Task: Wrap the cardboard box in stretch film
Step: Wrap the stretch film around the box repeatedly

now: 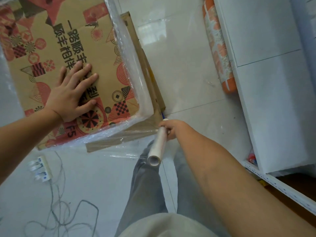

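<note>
Nearest the camera are the person's grey trousers (145, 182), standing on a pale tiled floor (188, 69). Just above the knees, the right hand (172, 129) curls round the far end of the film roll (157, 146), fingers wrapped about its core. The roll looks nearly spent, so it is probably very light and easy to swing one-handed. Holding it by the core end should let it turn and pay out freely.

From the roll a sheet of stretch film (130, 134) runs left to the near corner of the cardboard box (56, 48). The film is thin, clingy and soft. It will likely rope or tear if pulled unevenly, so steady tension across its width matters.

To the left on the floor lie a power strip (41, 168) and loose grey cable (68, 211), a possible snag for feet.

The box sits on the floor ahead and to the left, its printed top facing up, with layers of film already bunched along its right and near edges. The left hand (71, 93) lies flat on that top, fingers spread and straight, pressing down. The board looks stiff but creased, and the box seems light enough to shift under pull, so pinning it there makes sense.

Farther right, an orange patterned roll (218, 48) lies against a white cabinet (266, 65).
</note>
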Available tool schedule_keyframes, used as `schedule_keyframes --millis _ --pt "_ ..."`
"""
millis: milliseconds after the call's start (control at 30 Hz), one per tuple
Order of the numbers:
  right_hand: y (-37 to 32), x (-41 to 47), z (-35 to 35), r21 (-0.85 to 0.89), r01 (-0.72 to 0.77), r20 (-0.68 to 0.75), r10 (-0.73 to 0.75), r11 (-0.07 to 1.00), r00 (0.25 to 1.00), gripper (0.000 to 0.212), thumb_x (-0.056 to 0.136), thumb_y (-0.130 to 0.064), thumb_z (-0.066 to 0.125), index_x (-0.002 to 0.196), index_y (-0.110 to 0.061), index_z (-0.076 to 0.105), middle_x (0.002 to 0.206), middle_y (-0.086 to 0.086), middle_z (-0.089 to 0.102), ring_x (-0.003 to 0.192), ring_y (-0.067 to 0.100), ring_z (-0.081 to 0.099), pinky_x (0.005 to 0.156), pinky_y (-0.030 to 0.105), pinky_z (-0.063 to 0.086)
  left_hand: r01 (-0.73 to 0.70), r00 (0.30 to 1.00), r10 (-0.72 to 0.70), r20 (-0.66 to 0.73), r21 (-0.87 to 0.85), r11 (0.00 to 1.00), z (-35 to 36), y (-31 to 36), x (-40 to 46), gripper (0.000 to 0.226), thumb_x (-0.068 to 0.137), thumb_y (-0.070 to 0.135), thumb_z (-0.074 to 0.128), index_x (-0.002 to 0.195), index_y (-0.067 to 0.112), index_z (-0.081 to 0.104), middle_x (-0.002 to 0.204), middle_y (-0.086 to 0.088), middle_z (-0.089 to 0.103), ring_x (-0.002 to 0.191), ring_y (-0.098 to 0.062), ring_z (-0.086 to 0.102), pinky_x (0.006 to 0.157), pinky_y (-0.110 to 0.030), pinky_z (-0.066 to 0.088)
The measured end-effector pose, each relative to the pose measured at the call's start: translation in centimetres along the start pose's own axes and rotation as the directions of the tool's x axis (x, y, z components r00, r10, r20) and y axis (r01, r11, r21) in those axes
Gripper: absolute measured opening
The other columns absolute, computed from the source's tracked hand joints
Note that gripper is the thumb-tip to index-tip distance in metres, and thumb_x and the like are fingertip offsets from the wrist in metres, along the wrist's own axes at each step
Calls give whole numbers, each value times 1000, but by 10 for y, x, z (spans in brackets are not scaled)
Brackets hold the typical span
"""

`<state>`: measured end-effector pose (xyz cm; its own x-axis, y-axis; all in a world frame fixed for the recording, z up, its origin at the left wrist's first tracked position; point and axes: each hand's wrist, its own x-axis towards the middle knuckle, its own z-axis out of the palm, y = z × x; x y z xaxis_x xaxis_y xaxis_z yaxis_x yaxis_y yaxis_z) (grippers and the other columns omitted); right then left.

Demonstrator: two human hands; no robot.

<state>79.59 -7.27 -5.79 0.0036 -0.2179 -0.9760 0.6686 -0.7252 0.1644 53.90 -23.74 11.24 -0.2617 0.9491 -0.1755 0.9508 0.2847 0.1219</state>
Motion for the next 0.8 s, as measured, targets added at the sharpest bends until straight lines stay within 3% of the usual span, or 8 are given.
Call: schedule_keyframes --millis 100,200,300,367,433,600,733,800 --pt "-8 2 -12 26 -24 -19 24 999 1000 37 86 -15 63 119 -4 50 107 15 55 98 27 55 77 35 50 65 998 -65 -18 -23 998 -5 9 7 70 79 43 39 134 1 47 147 -16 35 141 -36 21 112 -57 10" --pt "-17 1 -20 82 -36 -24 38 996 999 38 85 -12 54 122 -6 48 112 15 51 100 30 54 71 38 49 264 957 -271 -107 -75 962 -6 30 24 56 79 40 41 115 -2 52 133 -20 42 129 -36 36 103 -56 30" --pt "-25 -2 -17 160 -30 22 27 987 999 42 83 -12 58 124 -12 48 119 12 51 109 28 55 71 40 51 525 769 -608 -199 -348 777 -7 59 53 37 82 43 43 88 7 44 114 -13 43 107 -32 43 93 -46 38" --pt "-28 -4 -15 120 -36 61 29 992 998 46 82 -10 66 124 -11 49 115 13 53 107 28 57 73 41 52 609 691 -699 -186 -371 701 -5 71 64 37 86 45 44 84 8 40 113 -13 40 109 -30 40 101 -46 34" --pt "-32 -2 -20 27 -62 101 59 998 993 47 81 -6 68 123 -4 48 108 17 55 101 30 59 71 40 53 643 695 -696 -180 -277 714 0 76 64 38 91 43 45 96 5 42 122 -18 38 117 -34 37 106 -55 27" --pt "-44 3 -39 -103 -110 139 124 989 982 12 85 -2 55 94 4 49 87 18 53 77 28 58 45 39 57 601 720 -649 -248 -246 761 0 80 62 43 90 36 46 107 -3 43 124 -25 40 119 -39 37 106 -59 24" --pt "-45 12 -39 -30 -91 111 94 995 989 29 82 -5 60 107 1 47 95 19 53 80 33 58 39 41 53 600 716 -648 -261 -245 762 1 80 64 43 90 37 47 106 -2 44 124 -25 40 117 -39 38 105 -58 25" --pt "-45 12 -33 -54 -51 82 56 997 995 26 82 -7 59 105 -2 48 90 18 53 74 31 58 37 37 52 603 716 -649 -259 -239 761 2 78 62 44 89 38 46 106 -2 44 123 -24 41 116 -38 39 104 -57 27"
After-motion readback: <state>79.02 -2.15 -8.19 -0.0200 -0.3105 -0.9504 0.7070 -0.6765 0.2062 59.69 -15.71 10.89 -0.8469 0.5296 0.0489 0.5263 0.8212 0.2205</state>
